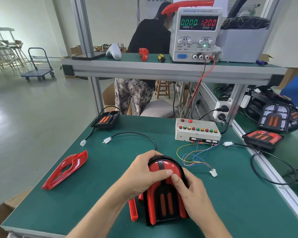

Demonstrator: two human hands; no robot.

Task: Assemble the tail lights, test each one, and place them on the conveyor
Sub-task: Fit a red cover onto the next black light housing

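Clearly the work is at the assembly step: both hands press a red plastic lens cover onto a black tail-light housing with two orange strips [164, 191] lying on the green-matted desk [93, 212] near its front edge. The left hand [144, 176] curls over the rounded top, its fingers [163, 172] bent across the red cover; the right hand [194, 194] grips the right flank, thumb on the lens. Its black lead with a white plug [107, 140] lies unplugged, apart from the white button-studded test box [197, 129], so testing looks not yet done. A loose red curved trim piece [65, 169] and another black housing [105, 119] wait on the left. No conveyor is identifiable for certain.
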